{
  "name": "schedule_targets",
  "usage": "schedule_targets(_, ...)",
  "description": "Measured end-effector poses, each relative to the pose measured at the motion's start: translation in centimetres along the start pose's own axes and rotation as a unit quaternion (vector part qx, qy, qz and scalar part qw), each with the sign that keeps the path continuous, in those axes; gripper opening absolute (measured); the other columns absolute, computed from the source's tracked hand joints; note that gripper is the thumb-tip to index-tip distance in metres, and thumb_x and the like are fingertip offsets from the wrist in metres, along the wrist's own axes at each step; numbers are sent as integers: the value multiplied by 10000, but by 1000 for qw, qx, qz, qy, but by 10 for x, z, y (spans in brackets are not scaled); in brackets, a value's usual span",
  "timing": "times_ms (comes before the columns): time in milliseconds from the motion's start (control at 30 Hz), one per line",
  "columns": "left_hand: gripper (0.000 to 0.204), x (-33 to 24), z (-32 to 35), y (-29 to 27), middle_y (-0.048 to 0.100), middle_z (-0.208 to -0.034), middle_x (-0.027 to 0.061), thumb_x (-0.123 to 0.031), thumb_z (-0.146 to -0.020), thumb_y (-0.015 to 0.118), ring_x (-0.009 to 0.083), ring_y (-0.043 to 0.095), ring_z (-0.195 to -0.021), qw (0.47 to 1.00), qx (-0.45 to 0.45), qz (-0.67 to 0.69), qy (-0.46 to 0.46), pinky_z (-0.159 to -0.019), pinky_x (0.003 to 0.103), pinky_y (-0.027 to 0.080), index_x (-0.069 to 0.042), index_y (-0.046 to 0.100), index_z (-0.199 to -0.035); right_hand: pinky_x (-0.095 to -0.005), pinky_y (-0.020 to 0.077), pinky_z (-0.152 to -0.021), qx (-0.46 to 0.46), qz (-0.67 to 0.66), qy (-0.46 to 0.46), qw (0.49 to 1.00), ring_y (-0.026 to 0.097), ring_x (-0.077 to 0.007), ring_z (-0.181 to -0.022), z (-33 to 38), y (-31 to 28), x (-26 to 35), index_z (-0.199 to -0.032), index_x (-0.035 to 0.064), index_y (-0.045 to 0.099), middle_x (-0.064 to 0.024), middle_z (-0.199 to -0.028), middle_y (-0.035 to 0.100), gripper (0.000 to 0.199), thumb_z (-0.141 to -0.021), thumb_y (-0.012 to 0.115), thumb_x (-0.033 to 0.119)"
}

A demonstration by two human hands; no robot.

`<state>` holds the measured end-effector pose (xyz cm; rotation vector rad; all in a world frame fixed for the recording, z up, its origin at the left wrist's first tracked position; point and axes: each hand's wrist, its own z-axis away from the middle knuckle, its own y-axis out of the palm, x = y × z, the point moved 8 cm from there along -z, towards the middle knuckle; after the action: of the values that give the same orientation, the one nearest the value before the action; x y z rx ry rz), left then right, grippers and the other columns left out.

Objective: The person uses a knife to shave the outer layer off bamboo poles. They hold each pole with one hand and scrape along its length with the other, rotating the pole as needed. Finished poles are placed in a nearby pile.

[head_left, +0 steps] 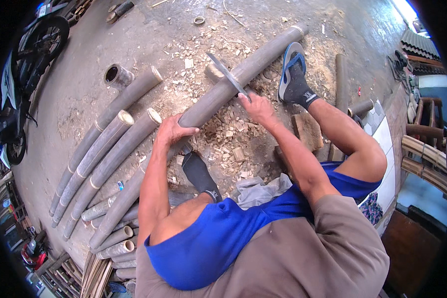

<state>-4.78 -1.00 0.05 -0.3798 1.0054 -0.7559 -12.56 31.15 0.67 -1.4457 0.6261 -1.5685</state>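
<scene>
Here the left hand [171, 130] lies flat and wrapped over the long bamboo pole [218, 97], fingers curled down its side, likely to keep the round stem from rolling. The right hand [256, 107] is closed tight round the handle of a knife [227, 74], its flat grey blade slanting up across the pole. The pole runs diagonally over the concrete floor [84, 84], resting on a short block [214, 72], with one sandalled foot [293, 74] planted beside it. Pale, ragged wood chips [228, 144] litter the floor below the cut. More poles [104, 149], smooth, grey-green and hollow-ended, lie side by side to the left.
</scene>
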Motion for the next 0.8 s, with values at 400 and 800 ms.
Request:
schedule_targets(400, 979, -18, 41, 15, 754, -1190, 218, -526, -666, 893, 416, 728, -1102, 955, -161, -249, -18, -949, 523, 570, -176, 535, -1507, -587, 575, -800, 107, 17, 21, 994, 733, -482, -904, 7, 5, 4, -1095, 37, 686, -274, -892, 737, 696, -1051, 441, 687)
schedule_targets(800, 954, -8, 26, -1, 775, -1126, 229, -587, -643, 898, 426, 738, -1079, 987, -66, -141, -37, -943, 512, 566, -169, 595, -1446, -606, 582, -695, 89, 108, -75, 987, 742, -461, -828, 13, 7, -8, -1024, 44, 652, -300, -928, 724, 655, -1065, 444, 663)
